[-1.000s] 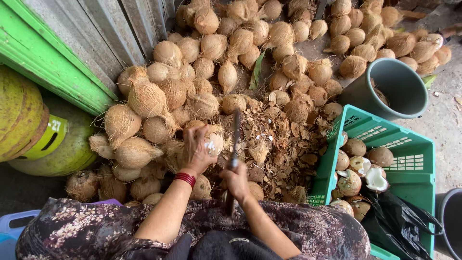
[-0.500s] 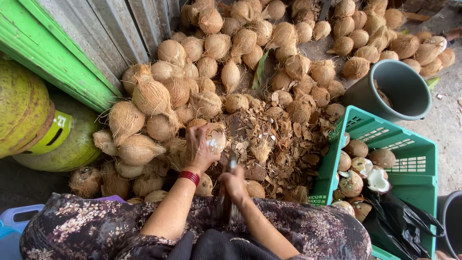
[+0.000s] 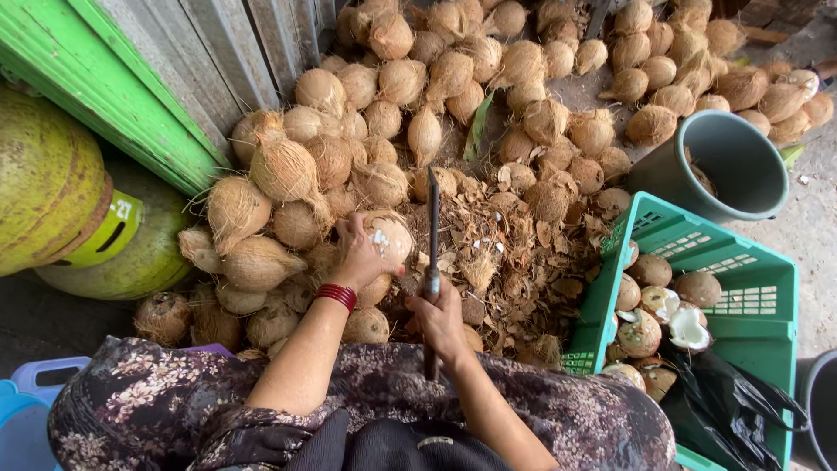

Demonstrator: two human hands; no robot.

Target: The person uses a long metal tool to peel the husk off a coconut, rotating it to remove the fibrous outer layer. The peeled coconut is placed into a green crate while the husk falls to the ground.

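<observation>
My left hand (image 3: 362, 253) grips a brown husked coconut (image 3: 388, 235) with white chips cut in its shell, held just above a heap of shell scraps. My right hand (image 3: 440, 314) is closed around the handle of a long dark cleaver (image 3: 432, 235), whose blade stands upright right beside the coconut. A red bangle (image 3: 336, 296) sits on my left wrist. Both forearms reach out over my lap, which is covered in floral cloth.
A big pile of husked coconuts (image 3: 453, 78) spreads ahead and to the left. Broken shell pieces (image 3: 514, 253) litter the ground in front. A green crate (image 3: 706, 288) with peeled coconuts stands right, a grey bucket (image 3: 741, 166) behind it. Yellow-green gas cylinders (image 3: 61, 192) stand left.
The cleaver came down low beside the coconut half a second ago and is now raised upright again. My left hand has kept hold of the coconut in about the same spot.
</observation>
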